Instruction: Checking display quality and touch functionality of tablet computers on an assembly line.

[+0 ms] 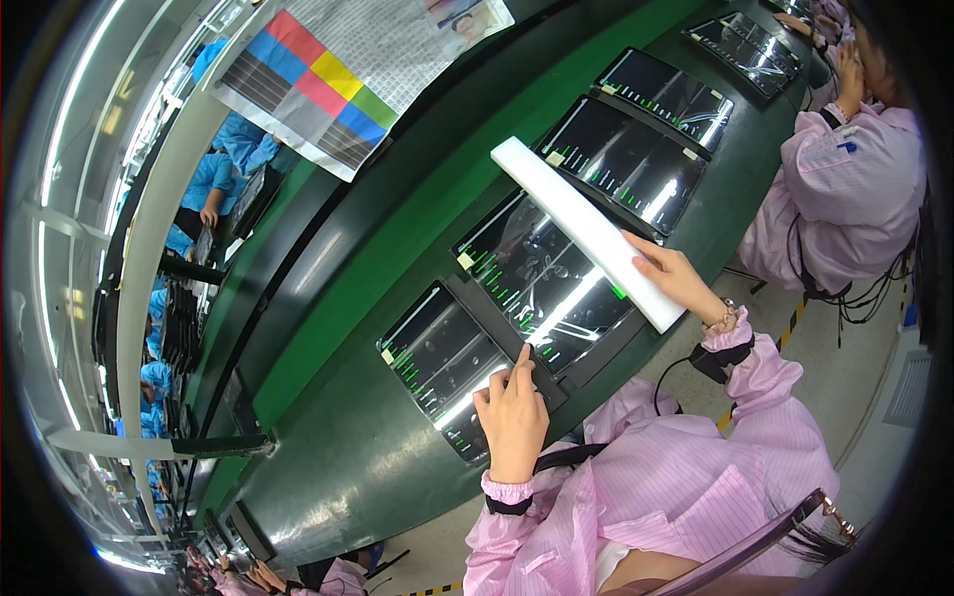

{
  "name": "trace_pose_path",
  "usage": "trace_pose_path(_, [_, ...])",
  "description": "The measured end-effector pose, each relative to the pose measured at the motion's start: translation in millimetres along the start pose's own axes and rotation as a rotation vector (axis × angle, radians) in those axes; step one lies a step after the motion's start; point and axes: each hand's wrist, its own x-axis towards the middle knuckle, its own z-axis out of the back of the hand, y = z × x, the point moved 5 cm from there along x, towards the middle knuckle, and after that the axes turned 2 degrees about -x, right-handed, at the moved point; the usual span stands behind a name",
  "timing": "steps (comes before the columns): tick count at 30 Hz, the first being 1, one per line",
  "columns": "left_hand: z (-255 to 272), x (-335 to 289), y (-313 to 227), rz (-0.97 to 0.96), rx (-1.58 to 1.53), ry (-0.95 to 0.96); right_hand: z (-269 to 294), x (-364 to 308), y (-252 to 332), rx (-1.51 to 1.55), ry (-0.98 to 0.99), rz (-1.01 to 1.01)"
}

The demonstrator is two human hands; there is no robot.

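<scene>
My right hand (678,279) grips a long white foam strip (584,226) by its near end; the strip slants up and to the left over a glossy dark panel (532,273) lying on the green conveyor belt (388,228). My left hand (513,415) rests with its index finger on the near corner of a second dark panel (437,358), between the two panels. Both panels carry green marks along one edge and a small pale tag at a corner. My sleeves are pink with black wrist straps.
More dark panels (636,159) follow along the belt toward the upper right. A person in pink (845,189) sits at the right. A colour chart sheet (318,89) hangs above the belt. Workers in blue (214,179) stand at the far left.
</scene>
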Motion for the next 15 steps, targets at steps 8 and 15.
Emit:
trace_pose_path(8, [-3, 2, -1, 0.002, -0.006, 0.014, 3, -3, 14, 0.077, 0.035, -0.046])
trace_pose_path(15, [-10, 4, -6, -0.030, 0.008, 0.018, 2, -5, 9, 0.087, 0.022, -0.052])
